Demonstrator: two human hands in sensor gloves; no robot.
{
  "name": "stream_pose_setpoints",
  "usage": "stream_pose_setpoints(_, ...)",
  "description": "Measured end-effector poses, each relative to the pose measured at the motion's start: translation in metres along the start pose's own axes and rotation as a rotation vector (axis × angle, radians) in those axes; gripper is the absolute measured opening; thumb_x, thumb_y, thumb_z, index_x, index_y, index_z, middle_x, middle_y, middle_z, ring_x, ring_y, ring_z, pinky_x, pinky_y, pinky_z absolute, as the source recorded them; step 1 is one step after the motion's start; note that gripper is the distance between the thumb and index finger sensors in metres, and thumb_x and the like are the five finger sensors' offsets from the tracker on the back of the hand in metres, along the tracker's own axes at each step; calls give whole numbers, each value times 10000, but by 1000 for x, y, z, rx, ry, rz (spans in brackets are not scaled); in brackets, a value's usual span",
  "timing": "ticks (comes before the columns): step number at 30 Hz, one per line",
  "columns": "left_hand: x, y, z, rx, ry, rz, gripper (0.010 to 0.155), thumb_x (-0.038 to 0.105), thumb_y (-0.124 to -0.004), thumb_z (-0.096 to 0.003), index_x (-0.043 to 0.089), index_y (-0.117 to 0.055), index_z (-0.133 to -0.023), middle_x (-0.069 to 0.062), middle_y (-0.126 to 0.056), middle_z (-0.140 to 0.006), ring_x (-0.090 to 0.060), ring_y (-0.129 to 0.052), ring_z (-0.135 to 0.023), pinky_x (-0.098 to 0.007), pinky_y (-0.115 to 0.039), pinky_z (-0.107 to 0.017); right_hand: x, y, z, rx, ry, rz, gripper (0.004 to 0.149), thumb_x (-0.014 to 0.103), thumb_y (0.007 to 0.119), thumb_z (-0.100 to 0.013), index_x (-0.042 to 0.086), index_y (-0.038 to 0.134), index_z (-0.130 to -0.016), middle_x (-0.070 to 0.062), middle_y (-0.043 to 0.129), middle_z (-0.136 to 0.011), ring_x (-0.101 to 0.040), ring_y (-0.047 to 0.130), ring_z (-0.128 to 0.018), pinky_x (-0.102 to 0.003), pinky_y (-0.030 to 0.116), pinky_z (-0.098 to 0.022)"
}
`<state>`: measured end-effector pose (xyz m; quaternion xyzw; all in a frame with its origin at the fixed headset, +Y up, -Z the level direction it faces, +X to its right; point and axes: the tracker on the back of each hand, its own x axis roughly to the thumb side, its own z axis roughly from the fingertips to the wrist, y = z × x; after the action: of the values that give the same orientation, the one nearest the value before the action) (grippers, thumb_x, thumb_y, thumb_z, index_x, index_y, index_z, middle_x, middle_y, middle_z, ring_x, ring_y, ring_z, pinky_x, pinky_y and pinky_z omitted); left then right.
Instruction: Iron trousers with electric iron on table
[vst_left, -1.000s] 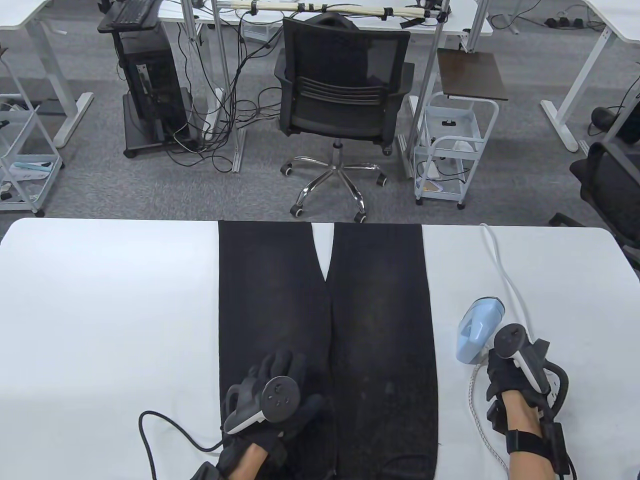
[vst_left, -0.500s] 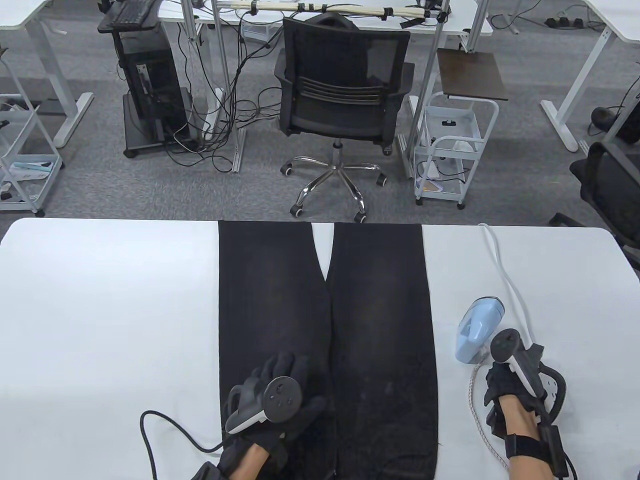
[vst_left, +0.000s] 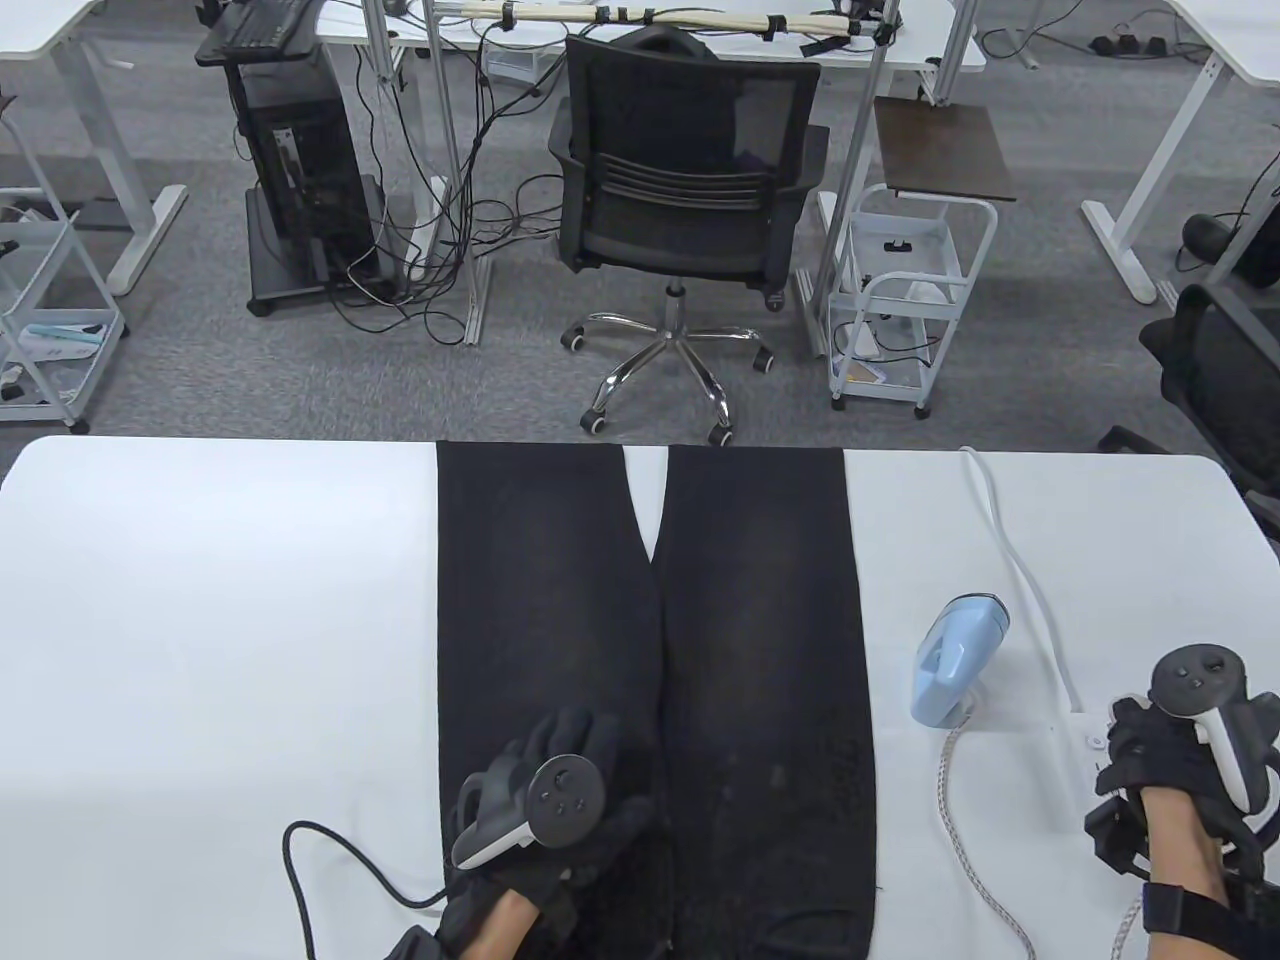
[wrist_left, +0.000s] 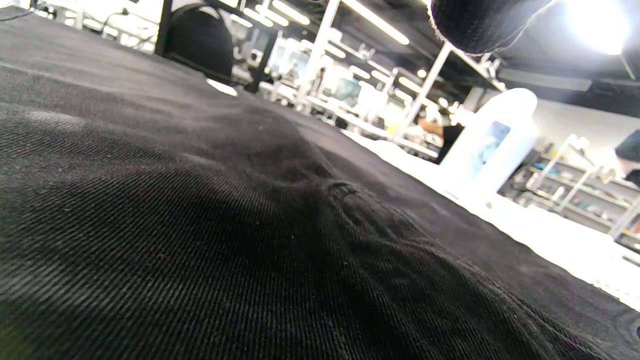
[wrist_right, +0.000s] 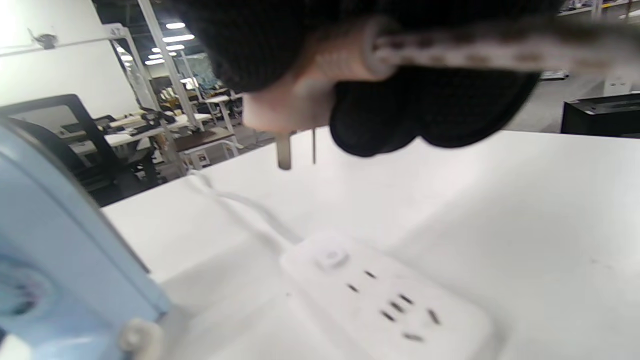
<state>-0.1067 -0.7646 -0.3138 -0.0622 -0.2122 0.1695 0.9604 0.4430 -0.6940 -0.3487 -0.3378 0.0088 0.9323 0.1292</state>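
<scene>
Trousers (vst_left: 655, 690), black and laid flat with both legs pointing to the far edge, covered the middle of a white table (vst_left: 220, 640). A black office chair (vst_left: 690, 190) stood on the grey carpet beyond that far edge. The left hand (vst_left: 560, 800) rested palm down on the left leg near the waistband, fingers spread on the cloth; the left wrist view showed only the dark weave up close.

A pale blue electric iron (vst_left: 955, 660) stood upright on the table just to the right of the trousers, touched by neither hand. Near it on the right lay a white power strip (vst_left: 1085, 735) with its own white cable (vst_left: 1010, 550) running to the far edge. The right hand (vst_left: 1170, 760) hovered at the strip's right end. In the right wrist view its gloved fingers (wrist_right: 430, 110) pinched the iron's plug (wrist_right: 285, 110), prongs pointing down above the strip's sockets and not yet in them, with the braided cord (vst_left: 955, 820) trailing away.
</scene>
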Motion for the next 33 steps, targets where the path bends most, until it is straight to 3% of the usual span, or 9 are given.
stream_pose_setpoints(9, 0, 0, 0, -10, 1, 3, 918, 606, -685, -571, 51, -268, -1173, -340, -140, -1165, -655, -284, -1024, -821, -318, -638, -27, 37, -4, 119, 60, 68, 563, 304, 783, -513, 13, 677, -984, -242, 847, -901, -263, 1013, -632, -501, 921, -443)
stream_pose_setpoints(19, 0, -1, 1, -16, -1, 4, 919, 606, -684, -571, 51, -266, -1173, -342, -134, -1163, -656, -283, -1024, -821, -318, -637, -27, 50, 1, 180, 33, 110, 559, 312, 794, -515, 24, 686, -981, -230, 852, -900, -262, 1014, -635, -509, 913, -451)
stream_pose_setpoints(27, 1, -1, 0, -27, -2, 1, 922, 607, -684, -571, 51, -262, -1173, -341, -131, -1164, -655, -282, -1024, -821, -317, -638, -16, 56, 5, 82, 27, 190, 553, 327, 791, -497, 24, 727, -955, -211, 903, -832, -232, 1039, -565, -490, 926, -419)
stream_pose_setpoints(33, 0, -1, 0, -29, 5, 5, 924, 607, -684, -571, 50, -260, -1173, -342, -130, -1164, -657, -280, -1023, -822, -316, -638, -16, 63, 6, 72, 22, 210, 538, 330, 805, -487, 30, 750, -930, -204, 925, -812, -229, 1057, -549, -487, 937, -406)
